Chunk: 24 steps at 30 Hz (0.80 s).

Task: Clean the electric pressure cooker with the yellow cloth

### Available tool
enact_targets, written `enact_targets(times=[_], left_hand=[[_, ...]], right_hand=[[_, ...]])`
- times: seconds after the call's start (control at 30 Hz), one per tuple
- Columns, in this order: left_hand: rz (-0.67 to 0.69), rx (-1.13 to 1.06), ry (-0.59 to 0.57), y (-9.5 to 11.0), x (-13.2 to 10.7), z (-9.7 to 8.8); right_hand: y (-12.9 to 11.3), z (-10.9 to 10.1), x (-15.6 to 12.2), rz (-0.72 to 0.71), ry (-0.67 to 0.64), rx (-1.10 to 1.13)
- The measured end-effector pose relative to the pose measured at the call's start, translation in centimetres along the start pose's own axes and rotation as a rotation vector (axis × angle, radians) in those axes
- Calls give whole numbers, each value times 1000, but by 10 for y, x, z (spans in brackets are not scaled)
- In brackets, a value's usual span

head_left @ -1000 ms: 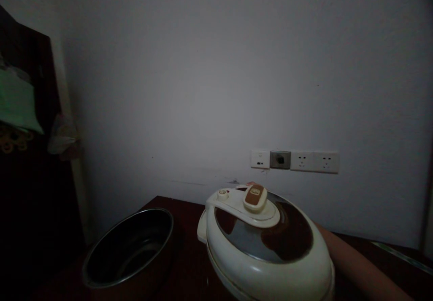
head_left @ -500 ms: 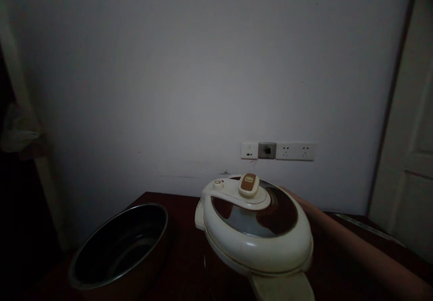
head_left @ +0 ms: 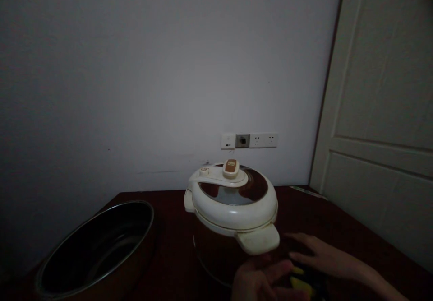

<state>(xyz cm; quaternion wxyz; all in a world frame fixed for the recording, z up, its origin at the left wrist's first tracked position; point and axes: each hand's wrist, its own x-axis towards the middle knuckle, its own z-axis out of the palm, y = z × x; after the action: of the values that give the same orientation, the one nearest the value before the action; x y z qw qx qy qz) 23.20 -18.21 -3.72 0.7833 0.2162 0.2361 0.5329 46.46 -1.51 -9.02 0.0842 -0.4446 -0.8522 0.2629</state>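
Note:
A pressure cooker [head_left: 233, 215] with a cream lid and dark reddish-brown body stands in front of me. Its lid is on, with a brown-and-cream knob on top. At the bottom, my left hand [head_left: 259, 280] is below the cooker's near side handle, fingers bent around a black-and-yellow thing [head_left: 301, 285] whose kind is too dark to make out. My right hand [head_left: 321, 256] reaches in from the right, its fingers stretched out and apart beside the cooker, above the black-and-yellow thing.
A dark inner pot [head_left: 149, 229] with a metal rim stands at the left on the dark red table [head_left: 169, 197]. Wall sockets [head_left: 264, 140] sit on the wall behind the cooker. A pale door [head_left: 379, 156] is at the right.
My view has turned right and the cooker appears lower and smaller. My right arm has drawn back from behind the cooker to its near side. My left hand and the black-and-yellow thing have come into view.

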Motion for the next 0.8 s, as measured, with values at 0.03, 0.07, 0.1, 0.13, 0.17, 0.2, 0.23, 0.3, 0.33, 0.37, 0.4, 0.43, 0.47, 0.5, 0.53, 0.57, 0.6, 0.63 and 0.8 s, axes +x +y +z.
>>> enact_targets(times=[0.03,0.07,0.1,0.13,0.17,0.2,0.23,0.3,0.33,0.37,0.4,0.43,0.47,0.5,0.53,0.57,0.6,0.63,0.8], left_hand=[[-14,-23,-26,-4,1,1],[-36,-38,-45,-8,2,3],[-62,-47,-53,-12,2,6],[-86,-45,-46,-15,2,10],[-105,-38,-28,-17,1,16],[-114,-30,0,-18,0,22],[-114,-21,35,-18,-3,29],[-117,5,99,-14,-9,43],[-112,19,128,-10,-14,50],[-104,34,151,-5,-18,56],[-73,40,178,0,-22,60],[-27,40,207,6,-26,64],[29,31,235,12,-29,67],[91,16,261,19,-31,68],[152,-1,282,25,-32,69],[212,-14,290,31,-32,69],[277,-22,290,37,-32,69],[352,-18,279,42,-31,68],[862,163,189,71,-27,64]], right_hand=[[-1,7,-10,8,-5,3],[-4,14,-18,13,-5,9],[-7,20,-25,19,-5,19],[-11,26,-31,26,-6,32],[-14,30,-36,34,-5,46],[-17,34,-40,46,1,61],[-19,38,-43,60,13,73],[-19,43,-49,88,56,79],[-18,46,-52,103,80,75],[-17,48,-54,126,99,68],[-15,50,-56,152,115,61],[-13,52,-57,177,128,57],[-11,54,-58,200,137,57],[-9,56,-58,219,147,61],[-7,58,-57,236,159,68],[-6,59,-57,245,165,84],[-5,61,-56,249,163,116],[-3,62,-55,250,153,161],[-3,63,-57,243,105,407]])
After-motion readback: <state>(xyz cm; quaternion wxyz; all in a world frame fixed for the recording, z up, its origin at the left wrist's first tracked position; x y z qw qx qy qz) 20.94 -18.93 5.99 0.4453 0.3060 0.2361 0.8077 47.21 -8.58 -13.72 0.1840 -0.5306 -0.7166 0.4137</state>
